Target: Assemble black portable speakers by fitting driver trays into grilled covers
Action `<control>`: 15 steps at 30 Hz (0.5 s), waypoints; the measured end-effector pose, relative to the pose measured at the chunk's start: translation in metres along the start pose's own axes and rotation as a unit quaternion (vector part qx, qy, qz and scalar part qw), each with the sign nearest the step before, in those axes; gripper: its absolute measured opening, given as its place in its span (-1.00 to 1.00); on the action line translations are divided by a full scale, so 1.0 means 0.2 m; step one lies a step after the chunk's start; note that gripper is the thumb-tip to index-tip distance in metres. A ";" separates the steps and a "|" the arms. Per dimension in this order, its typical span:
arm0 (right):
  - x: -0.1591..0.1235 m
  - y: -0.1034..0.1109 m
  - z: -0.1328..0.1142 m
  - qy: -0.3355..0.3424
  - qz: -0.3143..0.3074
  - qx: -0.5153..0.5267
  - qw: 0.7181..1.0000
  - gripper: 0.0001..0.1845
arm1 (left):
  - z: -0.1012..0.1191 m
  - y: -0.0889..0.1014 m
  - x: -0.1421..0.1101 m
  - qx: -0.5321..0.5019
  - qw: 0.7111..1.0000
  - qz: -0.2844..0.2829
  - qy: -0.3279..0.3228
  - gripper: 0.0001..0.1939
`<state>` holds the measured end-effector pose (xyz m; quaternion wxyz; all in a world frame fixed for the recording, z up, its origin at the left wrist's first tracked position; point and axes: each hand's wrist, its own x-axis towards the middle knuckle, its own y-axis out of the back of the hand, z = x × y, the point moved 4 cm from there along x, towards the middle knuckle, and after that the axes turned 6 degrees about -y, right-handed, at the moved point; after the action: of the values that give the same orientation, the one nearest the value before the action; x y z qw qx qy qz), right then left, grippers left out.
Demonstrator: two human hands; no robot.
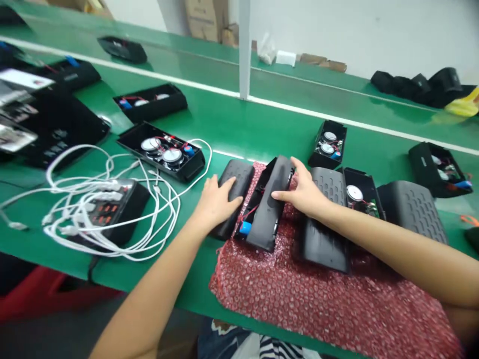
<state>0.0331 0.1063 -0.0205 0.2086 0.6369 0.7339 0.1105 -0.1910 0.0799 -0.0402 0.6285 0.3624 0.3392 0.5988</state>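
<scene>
My right hand [305, 194] grips a black speaker housing [266, 209] tilted on its side, thumb on its near face and fingers at the far top edge. Red wires and a blue cylindrical part show inside it. My left hand [217, 204] lies with fingers spread over a black speaker cover [241, 177], just left of that housing. Beneath the housing is red bubble wrap [299, 294]. Right of it, another dimpled black cover [325, 239] rests on the wrap, partly behind my right forearm.
A charging hub [125, 209] with tangled white cables [164, 224] sits at left. Open speaker housings with wiring, like this one [177, 162], stand behind and to both sides. A white post [244, 50] rises behind the green table [254, 119]. More black parts [419, 85] lie far right.
</scene>
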 end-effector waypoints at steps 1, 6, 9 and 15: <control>0.00 -0.02 0.00 -0.058 -0.019 0.069 0.996 0.18 | 0.05 0.00 -0.02 -0.015 0.999 0.021 -0.019 -0.48; -0.04 -0.09 -0.05 -0.189 -0.067 0.254 0.946 0.21 | 0.33 -0.04 -0.08 -0.182 0.975 -0.084 -0.092 -0.72; -0.13 -0.08 -0.08 -0.162 -0.046 0.272 0.947 0.20 | 0.44 -0.04 -0.17 -0.153 0.982 -0.051 -0.101 -0.79; -0.52 -0.02 -0.16 0.054 -0.115 0.238 0.963 0.34 | 0.53 -0.04 -0.64 -0.178 0.961 0.131 -0.169 -0.84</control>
<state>0.0261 0.0062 0.0232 0.0226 0.5726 0.8175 -0.0579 -0.1026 -0.0534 0.0056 0.6475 0.3816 0.0655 0.6564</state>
